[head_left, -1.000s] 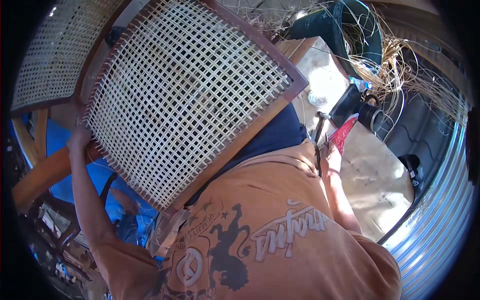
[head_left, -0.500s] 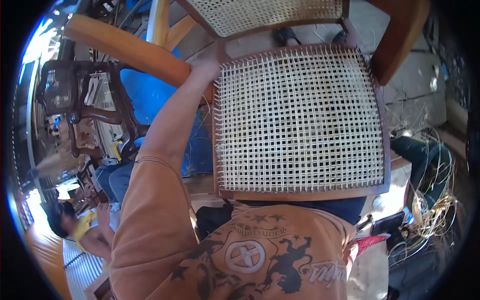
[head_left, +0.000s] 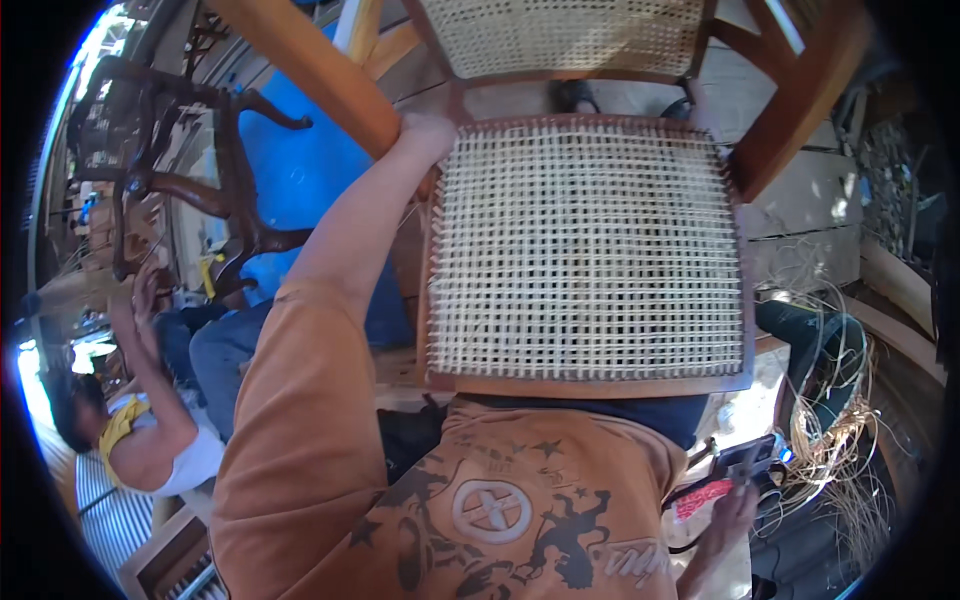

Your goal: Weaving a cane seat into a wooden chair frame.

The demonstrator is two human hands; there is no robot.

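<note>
A wooden chair with a woven cane seat (head_left: 585, 250) stands right in front of me. Strands cross in an open grid, and short ends stick up along the frame. My left hand (head_left: 430, 135) rests at the seat's far left corner, against the wooden armrest (head_left: 330, 75); its fingers are hidden. Low on the right, my right hand (head_left: 733, 515) is beside a red patterned cloth or packet (head_left: 703, 497) and a dark object (head_left: 745, 455). It is blurred, and whether it holds anything cannot be made out.
Loose cane strands (head_left: 850, 430) lie tangled at the right. The chair's cane backrest (head_left: 570, 35) is at the far side. On the left are a dark carved chair frame (head_left: 180, 190), a blue surface (head_left: 295, 180) and another person (head_left: 160, 440) with a raised hand.
My right hand has come into view at the lower right. My left hand stays at the seat corner. The view has shifted, and the person at left has raised a hand.
</note>
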